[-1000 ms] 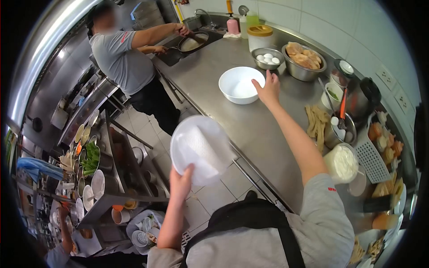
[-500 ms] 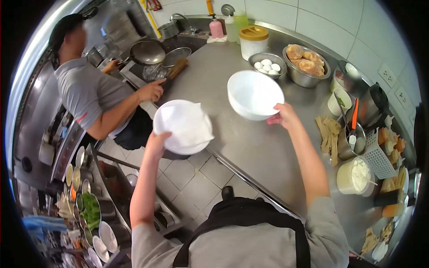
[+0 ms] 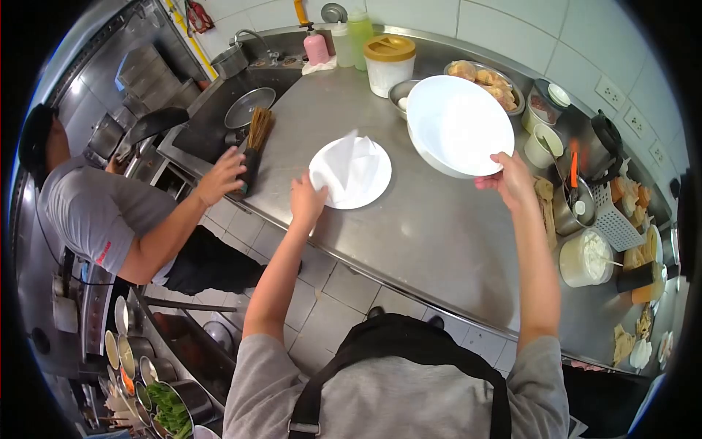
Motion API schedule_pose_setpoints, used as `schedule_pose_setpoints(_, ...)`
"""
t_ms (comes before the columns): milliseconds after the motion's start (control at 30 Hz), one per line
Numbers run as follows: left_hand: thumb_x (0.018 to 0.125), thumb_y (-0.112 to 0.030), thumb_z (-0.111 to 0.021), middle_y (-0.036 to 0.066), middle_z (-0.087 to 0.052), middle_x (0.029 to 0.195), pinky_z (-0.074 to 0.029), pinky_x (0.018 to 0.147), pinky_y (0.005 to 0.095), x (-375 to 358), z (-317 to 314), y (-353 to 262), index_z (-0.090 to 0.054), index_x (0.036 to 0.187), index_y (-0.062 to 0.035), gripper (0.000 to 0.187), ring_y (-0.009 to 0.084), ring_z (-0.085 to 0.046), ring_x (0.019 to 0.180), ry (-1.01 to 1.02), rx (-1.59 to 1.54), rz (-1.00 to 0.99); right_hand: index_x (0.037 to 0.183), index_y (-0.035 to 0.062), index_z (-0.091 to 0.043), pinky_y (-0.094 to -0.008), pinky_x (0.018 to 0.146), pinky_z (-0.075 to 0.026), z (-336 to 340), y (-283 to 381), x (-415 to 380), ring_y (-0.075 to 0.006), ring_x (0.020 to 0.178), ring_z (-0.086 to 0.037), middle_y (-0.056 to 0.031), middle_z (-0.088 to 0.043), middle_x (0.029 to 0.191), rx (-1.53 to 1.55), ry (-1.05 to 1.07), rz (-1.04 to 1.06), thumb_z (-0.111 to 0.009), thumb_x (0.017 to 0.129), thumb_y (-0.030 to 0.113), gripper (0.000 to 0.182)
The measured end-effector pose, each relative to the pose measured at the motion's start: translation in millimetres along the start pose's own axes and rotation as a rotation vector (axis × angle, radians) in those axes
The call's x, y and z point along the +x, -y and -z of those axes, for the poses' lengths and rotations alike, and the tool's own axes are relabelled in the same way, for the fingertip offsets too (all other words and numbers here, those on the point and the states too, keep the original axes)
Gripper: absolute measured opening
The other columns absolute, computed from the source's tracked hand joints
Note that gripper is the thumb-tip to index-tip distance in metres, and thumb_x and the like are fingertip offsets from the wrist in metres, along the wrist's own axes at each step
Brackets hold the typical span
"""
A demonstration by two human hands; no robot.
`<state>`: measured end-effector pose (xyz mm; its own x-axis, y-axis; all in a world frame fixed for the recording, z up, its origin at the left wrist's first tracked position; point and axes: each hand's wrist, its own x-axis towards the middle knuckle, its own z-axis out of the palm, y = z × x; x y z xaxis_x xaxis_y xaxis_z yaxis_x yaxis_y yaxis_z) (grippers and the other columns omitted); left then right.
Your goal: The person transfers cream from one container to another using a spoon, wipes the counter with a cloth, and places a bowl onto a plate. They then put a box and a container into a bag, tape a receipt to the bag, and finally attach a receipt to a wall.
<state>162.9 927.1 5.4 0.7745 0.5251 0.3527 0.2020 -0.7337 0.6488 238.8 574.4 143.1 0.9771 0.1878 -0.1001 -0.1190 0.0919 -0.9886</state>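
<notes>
My left hand [image 3: 308, 197] grips the left rim of a white plate [image 3: 379, 184], thumb on top. On the plate lies a white paper sheet [image 3: 338, 175], with one corner standing up. The plate is low over the counter near its front edge. My right hand [image 3: 506, 184] pinches the lower right rim of a large white bowl [image 3: 457, 121]. Tilted so that its bare inside faces me, the bowl overlaps a metal bowl of eggs [image 3: 401, 100] and a metal bowl of golden-brown food pieces [image 3: 486, 75] in this view.
A co-worker [image 3: 110, 197] stands at the left by the sink [image 3: 197, 110], one hand near a bundled-stick brush [image 3: 257, 139] and the other at a wok [image 3: 150, 126]. On the right stand a tub of white cream [image 3: 586, 256], utensils in a metal pot [image 3: 567, 212] and a perforated basket [image 3: 616, 212].
My left hand has carried the plate forward and right, from beside the counter edge to over the counter. The bowl has moved right and up. The co-worker has shifted left, with the wok.
</notes>
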Motion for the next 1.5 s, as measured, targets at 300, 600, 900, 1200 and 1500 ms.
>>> schedule_pose_setpoints(300,0.065,-0.004,-0.047,0.021,-0.053,0.091,-0.039,0.083,0.0388,16.0,-21.1,-41.0,-0.058,0.081,0.0036,0.021,0.0324,-0.051,0.089,0.364,0.464,-0.485,0.111,-0.0032,-0.024,-0.0347,0.05,-0.051,-36.1,6.2,23.3,-0.0253,0.057,-0.057,-0.0203,-0.053,0.081,0.063,0.108,-0.027,-0.042,0.074,0.01,0.043)
schedule_pose_setpoints(600,0.079,-0.025,-0.046,0.028,-0.042,0.113,-0.037,0.087,0.0428,3.4,-29.0,-75.0,-0.042,0.117,-0.0044,0.044,0.0397,-0.044,0.103,0.456,0.146,-0.295,0.11,-0.0045,-0.025,-0.0355,0.049,-0.052,-89.5,4.1,35.3,-0.0269,0.057,-0.058,-0.022,-0.053,0.083,0.097,0.189,-0.048,-0.042,0.074,0.009,0.042)
schedule_pose_setpoints(900,0.078,-0.042,-0.046,0.027,-0.028,0.126,-0.021,0.098,0.0464,-52.8,-47.6,-93.2,-0.027,0.123,0.0065,0.069,0.0413,-0.025,0.118,0.329,0.301,-0.448,0.109,-0.0033,-0.027,-0.0375,0.049,-0.052,-152.4,-64.9,55.6,-0.029,0.061,-0.058,-0.0219,-0.051,0.084,0.106,0.268,-0.154,-0.043,0.074,0.009,0.041)
schedule_pose_setpoints(1200,0.075,-0.026,-0.057,0.024,-0.039,0.118,-0.029,0.094,0.0423,-124.6,-10.9,-114.6,-0.043,0.112,0.004,0.049,0.0402,-0.035,0.111,0.502,-0.057,-0.602,0.116,-0.0021,-0.027,-0.0302,0.047,-0.05,-150.0,-110.0,46.3,-0.0202,0.06,-0.055,-0.0182,-0.046,0.092,-0.179,0.125,-0.142,-0.056,0.077,0.036,0.061)
schedule_pose_setpoints(1500,0.08,-0.007,-0.049,0.012,-0.053,0.106,-0.039,0.085,0.0302,-111.3,45.3,-133.3,-0.05,0.107,0.0016,0.028,0.0191,-0.05,0.097,0.688,-0.598,-0.201,0.112,0.0052,-0.04,-0.0227,0.057,-0.042,-32.3,-74.3,-75.6,-0.0081,0.067,-0.048,-0.0023,-0.046,0.088,-0.154,0.193,0.204,-0.055,0.081,0.032,0.044)
